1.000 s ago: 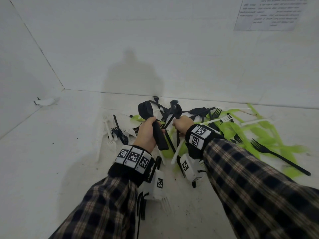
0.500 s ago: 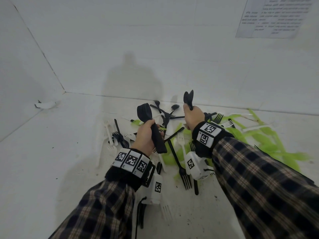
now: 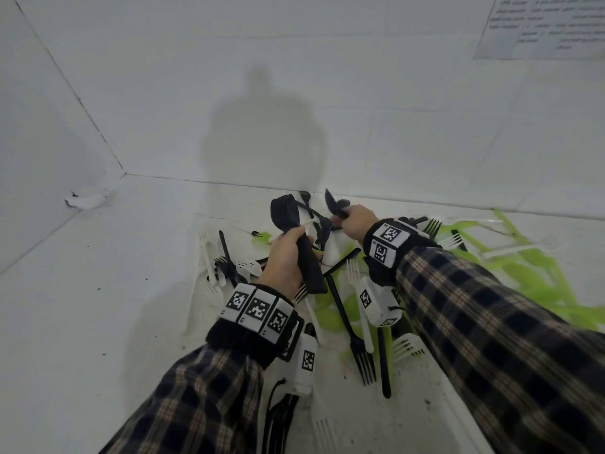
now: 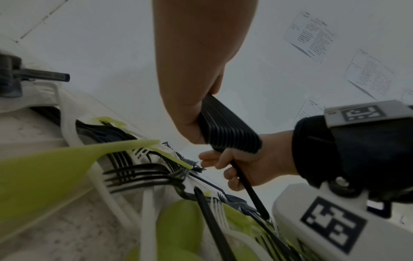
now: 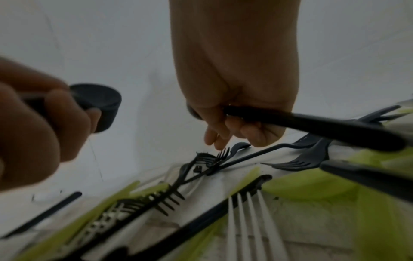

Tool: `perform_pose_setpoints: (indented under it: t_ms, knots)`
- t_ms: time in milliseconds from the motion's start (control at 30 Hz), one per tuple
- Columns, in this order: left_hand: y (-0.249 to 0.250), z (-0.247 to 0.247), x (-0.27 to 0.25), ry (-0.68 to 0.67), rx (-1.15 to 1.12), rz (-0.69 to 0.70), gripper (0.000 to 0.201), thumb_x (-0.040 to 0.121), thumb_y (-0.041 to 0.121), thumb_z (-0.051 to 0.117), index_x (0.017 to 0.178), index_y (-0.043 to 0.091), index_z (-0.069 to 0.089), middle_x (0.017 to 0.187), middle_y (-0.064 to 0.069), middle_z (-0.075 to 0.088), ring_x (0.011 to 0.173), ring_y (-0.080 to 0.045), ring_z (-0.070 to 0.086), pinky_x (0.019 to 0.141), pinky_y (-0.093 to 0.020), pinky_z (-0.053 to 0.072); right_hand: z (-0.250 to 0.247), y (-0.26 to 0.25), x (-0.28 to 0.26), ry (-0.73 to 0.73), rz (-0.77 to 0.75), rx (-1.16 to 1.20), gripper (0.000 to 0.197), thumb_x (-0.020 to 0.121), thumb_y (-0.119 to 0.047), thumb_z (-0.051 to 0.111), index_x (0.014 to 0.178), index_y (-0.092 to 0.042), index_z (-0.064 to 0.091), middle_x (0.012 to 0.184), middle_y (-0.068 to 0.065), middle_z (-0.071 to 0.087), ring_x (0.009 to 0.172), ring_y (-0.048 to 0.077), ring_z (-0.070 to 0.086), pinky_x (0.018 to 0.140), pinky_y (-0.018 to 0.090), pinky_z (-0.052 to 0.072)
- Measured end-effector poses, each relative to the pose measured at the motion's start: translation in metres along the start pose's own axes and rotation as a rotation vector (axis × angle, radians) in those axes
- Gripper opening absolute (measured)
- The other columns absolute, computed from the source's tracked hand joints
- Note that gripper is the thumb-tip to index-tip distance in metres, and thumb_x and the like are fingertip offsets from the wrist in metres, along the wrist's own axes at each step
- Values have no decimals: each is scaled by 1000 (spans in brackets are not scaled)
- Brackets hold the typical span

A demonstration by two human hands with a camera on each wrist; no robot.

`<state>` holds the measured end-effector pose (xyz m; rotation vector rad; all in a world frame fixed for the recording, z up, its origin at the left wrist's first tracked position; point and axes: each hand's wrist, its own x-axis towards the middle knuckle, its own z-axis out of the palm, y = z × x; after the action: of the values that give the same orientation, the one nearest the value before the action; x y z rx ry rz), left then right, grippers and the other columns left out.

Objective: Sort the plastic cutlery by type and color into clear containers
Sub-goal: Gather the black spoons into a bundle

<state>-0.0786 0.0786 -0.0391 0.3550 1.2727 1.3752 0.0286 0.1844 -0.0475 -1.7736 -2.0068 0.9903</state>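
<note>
Fingers of the left hand point(image 3: 284, 261) wrap a thick stack of black spoons point(image 3: 296, 238), handles nested, held above the near pile of mixed cutlery point(image 3: 357, 326). Farther right, the right hand point(image 3: 355, 221) grips a black spoon point(image 3: 334, 201) it has just lifted from the heap a second ago, now swung left toward the stack. Likely it joins the bundle next; no clear container is visible.
</note>
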Motion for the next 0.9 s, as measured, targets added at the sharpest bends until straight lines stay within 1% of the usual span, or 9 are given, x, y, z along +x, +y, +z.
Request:
perform_pose_setpoints:
  t_ms: [100, 233, 333, 400, 533, 600, 667, 800, 900]
  knots:
    - [-1, 1, 6, 0, 2, -6, 13, 98, 19, 45, 88, 11, 46, 72, -3, 49, 36, -13, 50, 44, -21, 43, 8, -4, 4, -115, -37, -140, 36, 93, -6, 43, 126, -8, 57, 126, 14, 58, 118, 30, 51, 94, 29, 40]
    - [-1, 1, 11, 2, 0, -16, 15, 97, 19, 46, 83, 13, 46, 73, -3, 49, 47, -17, 49, 48, -25, 43, 15, -7, 12, -161, -42, -177, 28, 85, -7, 58, 112, -2, 65, 114, 15, 66, 110, 28, 59, 96, 33, 47]
    - [0, 1, 12, 1, 8, -17, 16, 97, 20, 46, 83, 13, 46, 73, -2, 49, 49, -17, 48, 47, -25, 43, 17, -5, 14, -9, -49, -171, 29, 90, -12, 49, 116, -4, 62, 114, 16, 64, 107, 31, 58, 88, 32, 48]
    - [0, 1, 12, -2, 11, -22, 15, 97, 20, 45, 85, 12, 46, 74, -2, 49, 50, -16, 49, 49, -26, 43, 17, -5, 14, 31, -64, -195, 32, 92, -13, 45, 120, -8, 58, 118, 15, 62, 108, 31, 57, 86, 33, 46]
    - [1, 2, 12, -5, 5, -23, 15, 97, 20, 46, 86, 11, 47, 74, -3, 49, 54, -17, 47, 53, -29, 42, 18, -6, 14, -10, 15, -232, 35, 91, -15, 51, 123, -1, 48, 120, 17, 58, 107, 31, 57, 81, 31, 45]
    - [1, 2, 12, -3, -1, -19, 14, 97, 19, 46, 86, 11, 47, 73, -3, 49, 52, -18, 48, 54, -29, 42, 19, -6, 14, -65, 33, -309, 36, 89, -22, 58, 117, 1, 54, 110, 15, 61, 91, 24, 55, 69, 26, 43]
    - [1, 2, 12, -6, -3, -16, 14, 97, 19, 46, 85, 11, 48, 72, -2, 49, 48, -16, 49, 53, -28, 42, 20, -5, 14, -85, 18, -350, 38, 88, -27, 58, 112, 1, 58, 103, 14, 62, 86, 22, 53, 64, 26, 40]
    - [0, 2, 12, -12, 0, -23, 14, 97, 19, 47, 85, 11, 48, 73, -3, 49, 51, -17, 49, 52, -29, 44, 21, -9, 10, -84, -31, -328, 38, 87, -32, 60, 109, -1, 59, 100, 13, 62, 103, 27, 60, 70, 26, 37]
    - [0, 2, 12, -12, -8, -29, 14, 96, 18, 47, 84, 10, 47, 72, -3, 49, 51, -16, 48, 47, -25, 44, 20, -14, 6, -140, -20, -402, 38, 83, -34, 66, 104, -2, 60, 92, 8, 57, 90, 22, 55, 71, 25, 37]
